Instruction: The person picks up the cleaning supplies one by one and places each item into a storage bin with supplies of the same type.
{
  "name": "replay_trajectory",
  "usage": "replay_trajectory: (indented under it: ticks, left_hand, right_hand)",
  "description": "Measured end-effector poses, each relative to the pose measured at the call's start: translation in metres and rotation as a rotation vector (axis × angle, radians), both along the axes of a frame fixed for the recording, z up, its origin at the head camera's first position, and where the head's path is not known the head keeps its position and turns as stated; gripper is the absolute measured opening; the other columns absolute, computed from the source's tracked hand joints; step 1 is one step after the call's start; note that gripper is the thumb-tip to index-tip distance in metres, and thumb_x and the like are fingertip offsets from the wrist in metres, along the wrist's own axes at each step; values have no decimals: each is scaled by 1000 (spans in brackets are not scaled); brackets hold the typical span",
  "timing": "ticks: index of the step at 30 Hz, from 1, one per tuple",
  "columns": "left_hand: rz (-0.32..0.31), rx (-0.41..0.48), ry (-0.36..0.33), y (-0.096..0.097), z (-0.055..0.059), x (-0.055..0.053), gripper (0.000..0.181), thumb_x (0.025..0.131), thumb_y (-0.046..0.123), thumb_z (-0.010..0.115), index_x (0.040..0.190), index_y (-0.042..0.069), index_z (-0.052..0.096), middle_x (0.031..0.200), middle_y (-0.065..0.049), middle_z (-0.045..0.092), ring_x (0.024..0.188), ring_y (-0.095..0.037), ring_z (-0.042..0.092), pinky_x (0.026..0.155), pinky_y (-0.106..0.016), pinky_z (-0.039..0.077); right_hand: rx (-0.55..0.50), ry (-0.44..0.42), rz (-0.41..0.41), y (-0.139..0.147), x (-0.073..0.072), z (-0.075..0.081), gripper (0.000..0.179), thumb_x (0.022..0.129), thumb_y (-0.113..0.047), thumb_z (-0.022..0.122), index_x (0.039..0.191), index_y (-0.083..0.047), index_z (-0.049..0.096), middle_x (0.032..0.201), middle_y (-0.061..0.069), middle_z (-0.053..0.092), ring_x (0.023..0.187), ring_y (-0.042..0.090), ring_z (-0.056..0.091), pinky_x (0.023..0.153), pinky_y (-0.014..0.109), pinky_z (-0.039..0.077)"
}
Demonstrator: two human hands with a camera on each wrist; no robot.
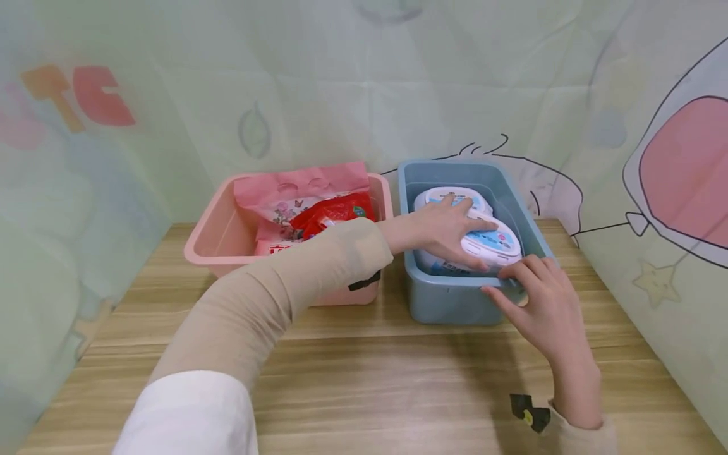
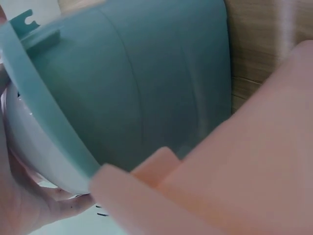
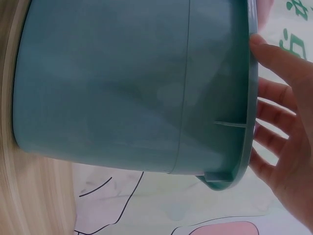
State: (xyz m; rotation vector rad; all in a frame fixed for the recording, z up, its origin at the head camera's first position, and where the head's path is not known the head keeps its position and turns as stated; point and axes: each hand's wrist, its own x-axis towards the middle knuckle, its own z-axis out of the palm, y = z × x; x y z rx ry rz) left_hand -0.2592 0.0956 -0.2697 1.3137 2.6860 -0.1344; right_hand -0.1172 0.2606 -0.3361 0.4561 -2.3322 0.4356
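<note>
Two white lidded tubs with blue labels lie in the blue bin; one is the rear tub (image 1: 452, 193), the other the front tub (image 1: 496, 242). My left hand (image 1: 446, 230) spreads its fingers over both tubs and rests on them from the left side. In the left wrist view, the left hand (image 2: 29, 208) shows behind the bin's rim, beside a tub's white side. At the front right corner of the blue bin (image 1: 455, 303), my right hand (image 1: 548, 309) holds the rim, its thumb at the front and fingers hooked over the edge, as the right wrist view also shows.
To the left stands a pink bin (image 1: 213, 258) holding a pink floral package (image 1: 307, 180) and a red package (image 1: 335, 212); my left forearm crosses above its front. Both bins sit on a wood-patterned table (image 1: 364, 379), with a printed cloth backdrop (image 1: 318, 95) close behind.
</note>
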Motion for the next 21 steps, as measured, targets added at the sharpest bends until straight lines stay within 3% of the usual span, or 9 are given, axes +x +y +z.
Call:
replay_trajectory:
  ticks: [11,21]
  left_hand:
    - [-20,-48,-18,-1,-7,-3,78,83,76,43,150,46,18,163,-10,7,148,-43,12,114,-58,27]
    - [-40,-56,-31,0,-18,-1,73,86,71,43,150,45,19,162,-9,13,147,-43,14,114,-57,27]
  right_hand:
    - [1,-2,-9,-1,-1,0,32,66,-20,85,88,-5,65,83,7,59,79,22,48,69,33,35]
    - [16,-19,-21,-1,0,1,33,66,-21,85,88,-5,66,82,7,59,79,22,47,68,33,34]
